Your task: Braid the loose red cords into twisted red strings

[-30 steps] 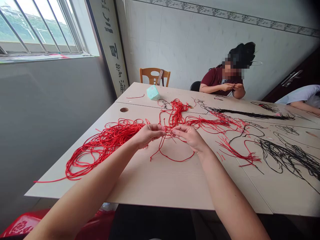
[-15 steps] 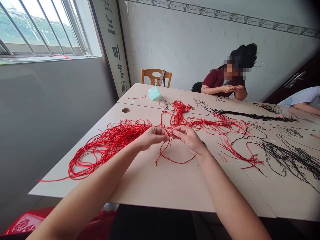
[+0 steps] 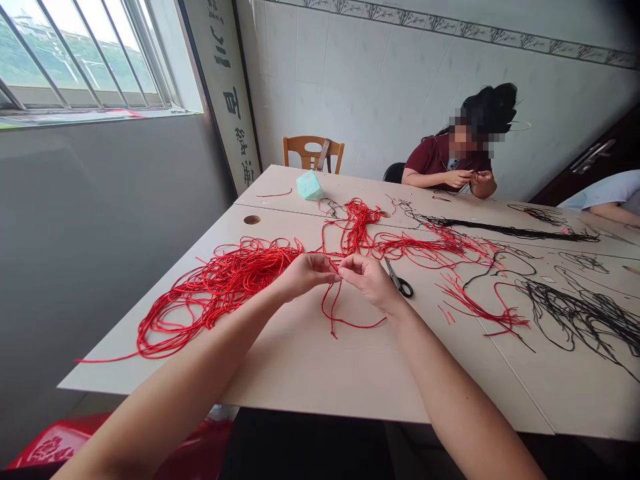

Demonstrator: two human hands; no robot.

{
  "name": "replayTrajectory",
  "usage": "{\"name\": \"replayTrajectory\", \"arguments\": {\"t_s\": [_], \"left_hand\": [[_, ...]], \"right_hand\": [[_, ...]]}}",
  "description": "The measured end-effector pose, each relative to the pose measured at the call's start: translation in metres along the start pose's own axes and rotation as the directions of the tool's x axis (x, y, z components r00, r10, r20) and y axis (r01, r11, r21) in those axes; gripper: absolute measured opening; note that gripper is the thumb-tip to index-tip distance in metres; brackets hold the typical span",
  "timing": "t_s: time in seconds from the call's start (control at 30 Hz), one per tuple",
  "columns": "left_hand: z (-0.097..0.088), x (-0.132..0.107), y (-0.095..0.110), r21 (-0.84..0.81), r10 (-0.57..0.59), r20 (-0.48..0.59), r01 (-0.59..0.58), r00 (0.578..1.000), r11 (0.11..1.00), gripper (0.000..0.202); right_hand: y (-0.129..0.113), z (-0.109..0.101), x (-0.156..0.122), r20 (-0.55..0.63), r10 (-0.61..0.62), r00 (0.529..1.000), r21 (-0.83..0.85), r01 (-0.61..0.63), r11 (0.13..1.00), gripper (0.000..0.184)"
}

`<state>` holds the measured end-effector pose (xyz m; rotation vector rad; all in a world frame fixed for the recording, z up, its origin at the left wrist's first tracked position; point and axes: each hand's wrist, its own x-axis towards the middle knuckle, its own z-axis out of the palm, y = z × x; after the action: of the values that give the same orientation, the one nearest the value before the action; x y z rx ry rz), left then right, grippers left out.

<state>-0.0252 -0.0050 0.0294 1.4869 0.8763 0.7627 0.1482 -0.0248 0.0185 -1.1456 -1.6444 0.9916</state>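
Observation:
My left hand (image 3: pixel 306 277) and my right hand (image 3: pixel 367 280) are raised just above the pale wooden table (image 3: pixel 310 373), fingertips almost meeting. Both pinch a thin red cord (image 3: pixel 333 313), which hangs below them in a narrow loop and touches the tabletop. A large loose heap of red cord (image 3: pixel 220 287) lies to the left of my left hand. A tangled bunch of red cord (image 3: pixel 356 227) lies just beyond my hands. Steel scissors (image 3: pixel 399 280) with black handles lie right beside my right hand.
Black cords (image 3: pixel 575 313) spread over the right of the table. A teal packet (image 3: pixel 309 185) stands at the far end near a wooden chair (image 3: pixel 313 152). A co-worker (image 3: pixel 450 167) works at the far side, and another person's arm (image 3: pixel 610 210) rests at right.
My hands have drawn closer together, and the hanging red loop has narrowed. The scissors, hidden by my right hand before, now show beside it.

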Motion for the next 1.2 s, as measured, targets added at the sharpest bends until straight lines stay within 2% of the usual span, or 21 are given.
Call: {"name": "replayTrajectory", "arguments": {"t_s": [0.2,0.3,0.47,0.6,0.73,0.83,0.97,1.03,1.1,1.2], "left_hand": [[-0.001,-0.003,0.002,0.032,0.021,0.001,-0.021,1.0,0.999,0.022],[-0.001,-0.003,0.002,0.073,0.034,-0.014,-0.033,0.999,0.997,0.02],[-0.002,-0.001,-0.001,0.175,0.13,-0.038,-0.121,0.991,0.977,0.021],[-0.002,-0.001,0.002,0.14,0.15,-0.052,-0.142,0.987,0.98,0.021],[0.0,-0.002,0.005,0.09,0.138,-0.065,-0.132,0.988,0.987,0.017],[0.001,-0.001,0.002,0.107,0.155,-0.069,-0.147,0.986,0.983,0.013],[0.001,0.001,-0.005,0.114,0.201,-0.098,-0.189,0.975,0.975,0.011],[0.001,0.001,-0.005,0.104,0.187,-0.111,-0.176,0.976,0.979,0.011],[0.001,0.001,-0.004,0.076,0.155,-0.11,-0.147,0.982,0.986,0.013],[0.0,0.0,-0.002,0.018,0.12,-0.098,-0.119,0.988,0.993,0.016]], "right_hand": [[0.003,0.001,0.001,-0.006,0.018,1.0,0.055,-0.017,0.998,0.015],[0.005,0.002,0.001,-0.014,-0.005,1.0,0.015,0.005,1.0,0.014],[0.005,0.0,0.001,-0.008,-0.016,1.0,0.022,0.016,1.0,0.014],[0.004,-0.001,0.001,0.039,0.022,0.999,0.086,-0.026,0.996,0.02],[0.006,0.004,0.001,0.001,0.032,0.999,0.088,-0.032,0.996,0.019],[0.008,0.009,0.0,-0.034,0.005,0.999,0.032,-0.003,0.999,0.016],[0.006,0.013,-0.002,-0.115,-0.123,0.986,-0.225,0.095,0.97,0.008],[0.004,0.013,-0.003,-0.14,-0.175,0.975,-0.314,0.124,0.941,0.006],[0.003,0.012,-0.003,-0.152,-0.167,0.974,-0.288,0.118,0.95,0.008],[0.002,0.009,-0.002,-0.15,-0.114,0.982,-0.157,0.09,0.984,0.012]]}}
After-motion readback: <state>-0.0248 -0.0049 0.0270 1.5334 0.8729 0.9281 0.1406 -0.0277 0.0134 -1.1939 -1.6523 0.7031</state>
